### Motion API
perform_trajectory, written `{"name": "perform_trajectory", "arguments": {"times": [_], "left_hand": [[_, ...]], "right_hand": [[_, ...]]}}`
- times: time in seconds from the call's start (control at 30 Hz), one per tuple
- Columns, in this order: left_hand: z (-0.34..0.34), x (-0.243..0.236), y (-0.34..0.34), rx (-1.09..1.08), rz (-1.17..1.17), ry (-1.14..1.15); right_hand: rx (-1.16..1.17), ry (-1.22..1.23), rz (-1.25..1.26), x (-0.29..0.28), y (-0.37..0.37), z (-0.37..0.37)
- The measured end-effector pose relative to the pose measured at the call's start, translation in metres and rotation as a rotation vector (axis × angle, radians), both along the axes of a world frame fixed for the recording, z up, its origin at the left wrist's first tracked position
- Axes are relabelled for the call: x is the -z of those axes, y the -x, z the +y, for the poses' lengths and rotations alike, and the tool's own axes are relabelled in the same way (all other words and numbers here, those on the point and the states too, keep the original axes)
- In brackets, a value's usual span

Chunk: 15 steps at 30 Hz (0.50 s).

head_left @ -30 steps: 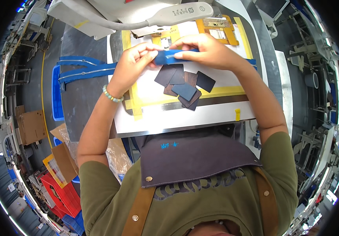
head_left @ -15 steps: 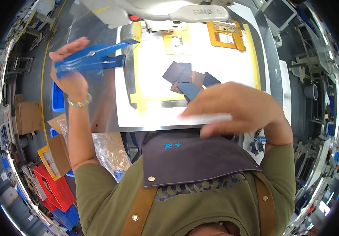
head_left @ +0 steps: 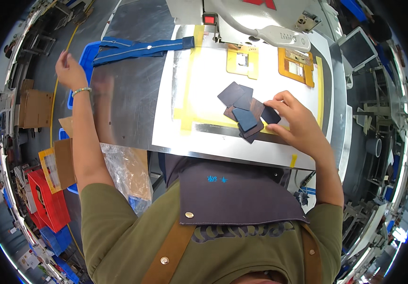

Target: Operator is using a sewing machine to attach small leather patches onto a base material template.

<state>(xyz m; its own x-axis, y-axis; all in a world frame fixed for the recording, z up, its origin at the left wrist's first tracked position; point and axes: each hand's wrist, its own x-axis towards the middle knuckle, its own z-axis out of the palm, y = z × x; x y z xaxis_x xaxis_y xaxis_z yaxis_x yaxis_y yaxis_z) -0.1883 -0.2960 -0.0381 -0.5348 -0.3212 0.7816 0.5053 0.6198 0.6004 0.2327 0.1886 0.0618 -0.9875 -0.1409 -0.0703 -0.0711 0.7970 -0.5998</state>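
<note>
My left hand (head_left: 70, 72) is out past the table's left side, by a blue bin (head_left: 89, 56). Its fingers are loosely bent, with nothing visible in them. Blue zippers (head_left: 140, 49) with pale teeth lie across the metal tabletop (head_left: 133, 99), their right ends on the white sheet. My right hand (head_left: 299, 124) is over the sheet, thumb and forefinger apart around a dark flat piece (head_left: 271, 115). Beside it lies a loose, overlapping pile of dark blue and brown flat pieces (head_left: 245, 118).
Yellow tape (head_left: 188, 94) borders the white work sheet (head_left: 168, 118). Two yellow frames, one at centre (head_left: 243, 61) and one at right (head_left: 296, 67), sit below a white machine head (head_left: 279, 38). Clear plastic wrap (head_left: 128, 173), a cardboard box (head_left: 65, 163) and a red crate (head_left: 48, 201) stand at lower left.
My left hand has let go of the blue zippers, which now rest on the table. My right hand has moved to the flat pieces; the blurred white strip by it is gone. The view has shifted.
</note>
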Motion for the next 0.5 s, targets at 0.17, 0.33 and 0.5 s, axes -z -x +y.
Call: {"name": "perform_trajectory", "arguments": {"times": [0.17, 0.33, 0.5], "left_hand": [[0.127, -0.073, -0.123, 0.62, -0.204, 0.539], [0.172, -0.052, -0.151, 0.767, -0.126, 1.132], [0.143, -0.005, -0.095, 0.786, -0.308, 1.04]], "right_hand": [[-0.012, -0.013, -0.125, -0.004, 0.014, 0.003], [-0.095, -0.197, 0.101, -0.005, 0.013, -0.01], [-0.089, -0.279, 0.177, 0.002, 0.004, -0.009]]}}
